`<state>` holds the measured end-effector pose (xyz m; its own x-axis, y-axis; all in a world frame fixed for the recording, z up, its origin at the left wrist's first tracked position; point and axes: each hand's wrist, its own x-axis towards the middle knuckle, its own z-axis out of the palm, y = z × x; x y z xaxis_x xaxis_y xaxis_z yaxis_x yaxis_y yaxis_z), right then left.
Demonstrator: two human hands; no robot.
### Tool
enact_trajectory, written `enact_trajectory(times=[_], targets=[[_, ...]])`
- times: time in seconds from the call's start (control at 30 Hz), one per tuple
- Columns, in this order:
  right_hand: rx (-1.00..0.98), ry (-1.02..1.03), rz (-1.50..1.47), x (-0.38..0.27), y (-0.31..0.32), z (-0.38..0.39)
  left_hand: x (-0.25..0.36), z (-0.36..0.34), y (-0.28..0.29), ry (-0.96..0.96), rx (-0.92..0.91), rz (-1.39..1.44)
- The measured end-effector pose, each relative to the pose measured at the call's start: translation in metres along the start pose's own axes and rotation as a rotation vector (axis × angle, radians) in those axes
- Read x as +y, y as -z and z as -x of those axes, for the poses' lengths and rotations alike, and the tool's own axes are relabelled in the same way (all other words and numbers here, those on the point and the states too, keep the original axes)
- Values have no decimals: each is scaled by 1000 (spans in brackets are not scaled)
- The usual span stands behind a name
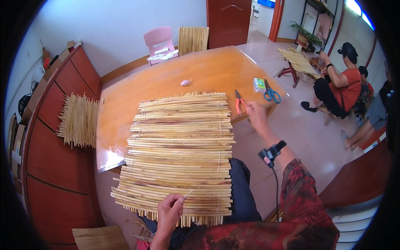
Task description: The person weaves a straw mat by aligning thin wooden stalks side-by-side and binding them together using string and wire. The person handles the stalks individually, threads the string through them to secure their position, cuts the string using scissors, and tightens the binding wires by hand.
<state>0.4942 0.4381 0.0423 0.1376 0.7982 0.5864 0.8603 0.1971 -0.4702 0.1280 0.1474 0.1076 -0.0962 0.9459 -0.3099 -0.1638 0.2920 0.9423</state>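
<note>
A mat of tan reed stalks (179, 141), tied crosswise with thin thread, lies partly on the table and slopes down over my lap. My left hand (170, 211) is over its near end, finger and thumb pinched on a short, thin pale strand (188, 193). Out past the mat's right edge is my right hand (257, 116), its fingers closed; what they hold, if anything, I cannot make out. Just beside that hand lie red-handled pliers (238, 102). Blue-handled scissors (271, 92) rest farther right, against a small green-and-white box (259, 85).
The orange-brown table (125, 100) bears a small ball of thread (185, 83). More reed stalks (79, 121) stand against the red cabinets (54, 166) at left. A pink chair (158, 39) is behind the table. At right, a seated person (348, 83) works at another mat (298, 60).
</note>
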Motion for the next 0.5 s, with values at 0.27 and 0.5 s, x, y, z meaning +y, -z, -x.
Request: enact_trajectory(times=[0.27, 0.5], targets=[[-122, -223, 356, 104, 0, -47, 9, -2, -2, 79, 163, 74], [-340, -224, 489, 122, -4, -79, 28, -11, -9, 48, 140, 91]])
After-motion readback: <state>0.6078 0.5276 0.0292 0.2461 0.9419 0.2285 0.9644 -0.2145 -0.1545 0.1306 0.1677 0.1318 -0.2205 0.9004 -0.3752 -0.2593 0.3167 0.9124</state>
